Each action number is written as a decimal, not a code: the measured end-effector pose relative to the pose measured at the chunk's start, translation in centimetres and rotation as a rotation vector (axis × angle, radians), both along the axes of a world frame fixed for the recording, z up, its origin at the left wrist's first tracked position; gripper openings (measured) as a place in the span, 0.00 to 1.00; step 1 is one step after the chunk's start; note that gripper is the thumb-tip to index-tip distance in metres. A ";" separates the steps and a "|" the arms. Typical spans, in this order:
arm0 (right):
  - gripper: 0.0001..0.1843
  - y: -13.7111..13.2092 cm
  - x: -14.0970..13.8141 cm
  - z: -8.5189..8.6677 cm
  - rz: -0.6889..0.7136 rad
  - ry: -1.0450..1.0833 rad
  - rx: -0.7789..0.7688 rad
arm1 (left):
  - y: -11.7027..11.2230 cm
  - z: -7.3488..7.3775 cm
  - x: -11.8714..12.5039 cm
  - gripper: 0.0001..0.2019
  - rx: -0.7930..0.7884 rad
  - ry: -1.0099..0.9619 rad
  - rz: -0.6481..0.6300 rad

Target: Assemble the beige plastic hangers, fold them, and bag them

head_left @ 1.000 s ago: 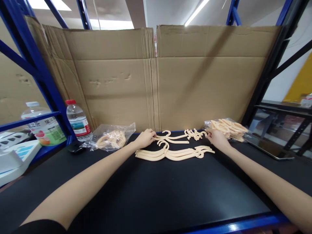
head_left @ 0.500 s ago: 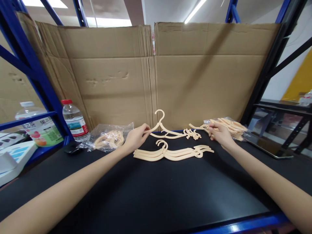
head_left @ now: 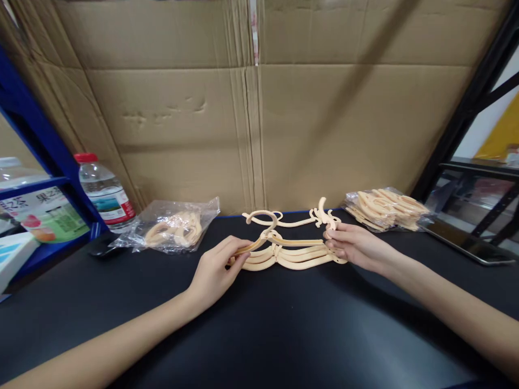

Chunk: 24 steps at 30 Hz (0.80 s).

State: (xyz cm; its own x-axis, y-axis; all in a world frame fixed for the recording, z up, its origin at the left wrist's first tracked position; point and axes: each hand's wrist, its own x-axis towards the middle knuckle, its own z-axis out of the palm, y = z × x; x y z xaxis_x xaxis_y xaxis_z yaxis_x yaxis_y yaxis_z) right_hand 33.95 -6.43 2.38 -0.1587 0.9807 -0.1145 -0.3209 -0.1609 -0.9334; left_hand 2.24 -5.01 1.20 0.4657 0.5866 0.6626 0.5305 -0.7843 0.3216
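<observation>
Cardboard sheets [head_left: 365,135] wall off the back of the frame, standing behind a black tabletop [head_left: 263,335]. Left hand [head_left: 219,265], centre of frame: thumb and fingers closed on one end of a beige hanger [head_left: 300,242]. Gripped there, I judge, because the hook and the far arm stay clear of my palm. Right hand [head_left: 357,246], right of centre: fingers pinched round a short piece [head_left: 323,205] by its lower end, probably so its upper part sticks out free. Far tip of the hanger comes up to my right fingertips; cannot tell whether they touch. Hanger pile [head_left: 304,265] lies just under my hands, arms aligned, likely to keep it compact. Another hanger lies at the back edge, small pieces beside its right end. Clear bag [head_left: 178,227] left of the work, second bag [head_left: 389,208] right of it, both with beige parts inside; set off to the sides, it seems, to leave the middle free.

Against half a second ago: the held hanger has come down from before the cardboard to over the pile. Short piece, then nearly level, now points upward. View has tipped down; ceiling lights gone.
</observation>
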 end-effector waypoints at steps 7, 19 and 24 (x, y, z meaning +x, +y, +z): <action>0.15 -0.1 1.0 0.5 -0.021 -0.246 0.095 | 0.2 -0.1 0.0 0.09 -0.032 0.018 -0.044; 0.12 -0.8 0.6 1.0 0.164 -0.189 0.018 | -0.1 0.1 0.2 0.08 -0.015 0.009 -0.059; 0.11 -0.9 0.6 1.1 0.190 -0.188 -0.007 | -0.1 0.2 0.2 0.08 -0.020 0.015 -0.067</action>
